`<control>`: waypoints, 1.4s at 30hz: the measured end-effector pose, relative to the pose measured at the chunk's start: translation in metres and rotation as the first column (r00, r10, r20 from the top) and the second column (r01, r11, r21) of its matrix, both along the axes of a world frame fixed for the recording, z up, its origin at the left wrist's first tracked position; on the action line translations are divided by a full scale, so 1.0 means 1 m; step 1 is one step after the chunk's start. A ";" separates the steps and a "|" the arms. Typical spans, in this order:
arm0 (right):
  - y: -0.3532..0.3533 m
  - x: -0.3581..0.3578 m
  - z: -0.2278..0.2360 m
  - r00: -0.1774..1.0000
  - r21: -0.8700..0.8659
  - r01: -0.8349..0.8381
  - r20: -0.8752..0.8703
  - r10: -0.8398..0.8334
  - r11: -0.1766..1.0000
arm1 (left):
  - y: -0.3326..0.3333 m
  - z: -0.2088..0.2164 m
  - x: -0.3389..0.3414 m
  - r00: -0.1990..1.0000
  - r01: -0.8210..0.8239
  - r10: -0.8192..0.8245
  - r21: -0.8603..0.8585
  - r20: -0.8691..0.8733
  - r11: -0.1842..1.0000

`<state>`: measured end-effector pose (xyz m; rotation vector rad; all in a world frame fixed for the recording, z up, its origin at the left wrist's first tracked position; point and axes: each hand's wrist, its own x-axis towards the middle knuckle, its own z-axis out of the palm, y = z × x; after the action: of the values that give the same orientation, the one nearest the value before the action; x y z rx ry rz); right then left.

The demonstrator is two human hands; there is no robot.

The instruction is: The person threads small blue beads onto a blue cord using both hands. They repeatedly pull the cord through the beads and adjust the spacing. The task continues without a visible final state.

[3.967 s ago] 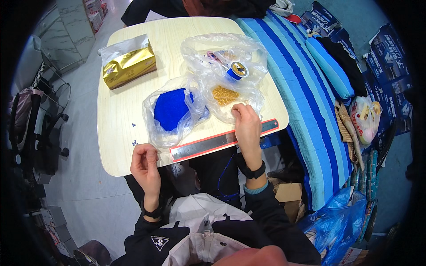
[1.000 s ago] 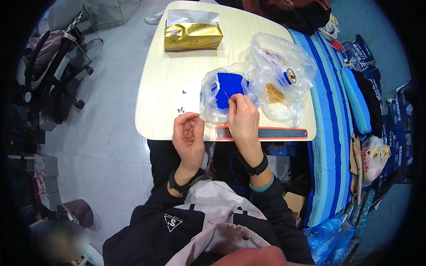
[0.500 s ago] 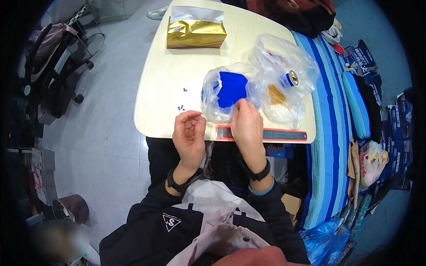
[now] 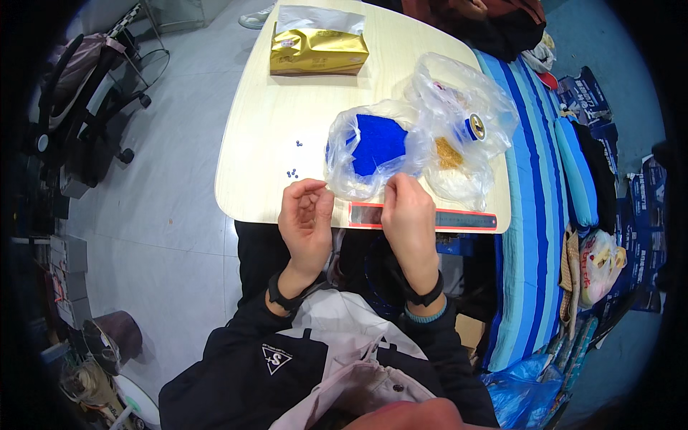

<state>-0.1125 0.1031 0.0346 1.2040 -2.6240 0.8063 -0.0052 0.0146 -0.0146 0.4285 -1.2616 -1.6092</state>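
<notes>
My left hand [image 4: 304,215] is turned palm inward at the table's front edge, its fingers curled and thumb and index tips close together. Anything between them is too small to make out. To its right, my right hand [image 4: 408,208] is closed in a pinch, back of the hand up, beside the near edge of a clear plastic bag [image 4: 342,188]. What it pinches is hidden. The bag stands open around a deep blue, fine-grained mass [image 4: 380,143]. Below the right hand lies a dark ruler [image 4: 466,220] with a red border. Several tiny dark blue beads [image 4: 292,173] lie beyond my left hand.
A second clear bag [image 4: 466,86] holds golden-brown stuff [image 4: 448,153] and a can [image 4: 474,127]. A gold tissue pack [image 4: 319,54] sits at the far left of the pale table [image 4: 251,129]. Right of it stretches a blue striped bed cover [image 4: 534,215]. Another person [image 4: 473,21] is at the far edge.
My right hand has moved slightly right and toward me, away from the blue mass, still pinched. My left hand has stayed almost in place.
</notes>
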 end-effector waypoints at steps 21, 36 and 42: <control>-0.018 -0.010 -0.009 0.996 0.166 0.083 -0.039 -0.077 0.983 | 0.000 -0.002 -0.001 1.000 0.006 -0.006 0.007 -0.014 1.000; -0.003 0.001 -0.004 1.000 -0.060 0.009 -0.014 -0.010 0.998 | 0.000 0.000 0.001 1.000 -0.003 0.003 0.006 0.019 1.000; -0.026 -0.005 -0.016 0.994 0.002 0.103 -0.022 -0.103 0.995 | 0.000 -0.003 0.000 1.000 -0.005 0.005 -0.014 0.005 1.000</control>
<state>-0.1173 0.0775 0.0188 1.0621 -2.6458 0.7671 -0.0050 0.0147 -0.0172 0.4268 -1.2737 -1.5958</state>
